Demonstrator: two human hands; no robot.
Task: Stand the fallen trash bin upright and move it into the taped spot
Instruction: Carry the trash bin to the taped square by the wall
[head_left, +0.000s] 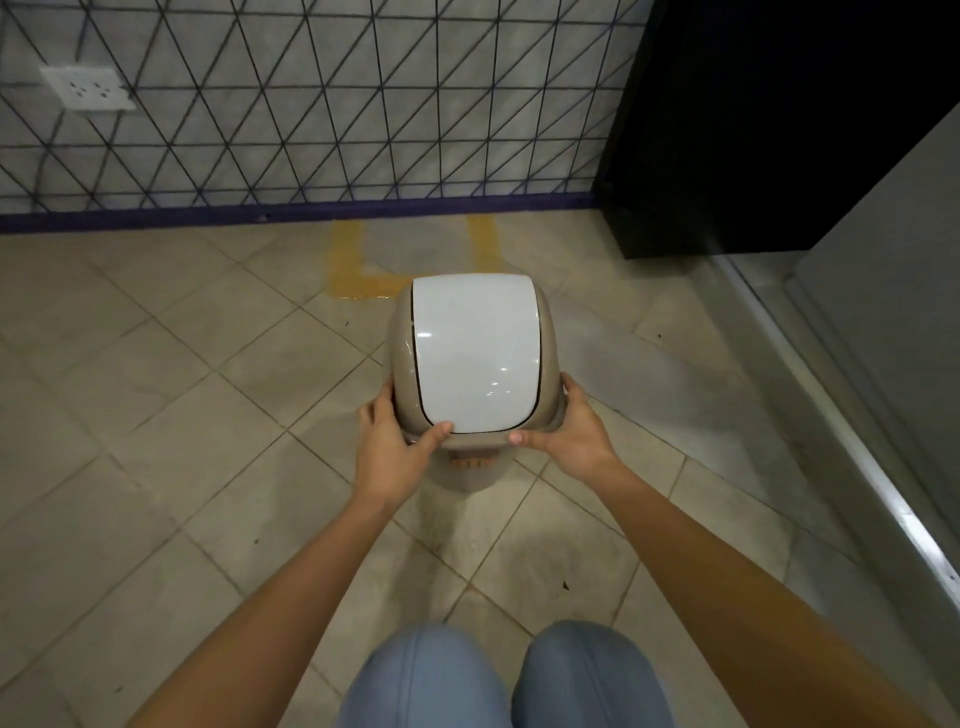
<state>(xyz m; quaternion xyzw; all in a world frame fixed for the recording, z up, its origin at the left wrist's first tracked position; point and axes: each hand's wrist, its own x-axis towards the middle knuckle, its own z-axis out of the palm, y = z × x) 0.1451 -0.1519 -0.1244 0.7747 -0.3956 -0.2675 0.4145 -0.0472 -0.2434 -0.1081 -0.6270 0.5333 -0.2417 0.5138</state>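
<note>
Bin upright on the tiled floor, seen from above, its white lid facing the camera. The left hand clasps the beige rim on the left side — thumb laid along the near edge, just touching the lid's corner, the other fingers wrapped round the outside of the rim and mostly hidden. The right hand mirrors it on the right side — thumb pressed flat on the near edge, fingers held together against the rim's outer wall. The bin lies between the two palms. The yellow tape outline lies on the floor just beyond it, against the wall; the bin's far edge overlaps the tape's near line. Knees show at bottom.
</note>
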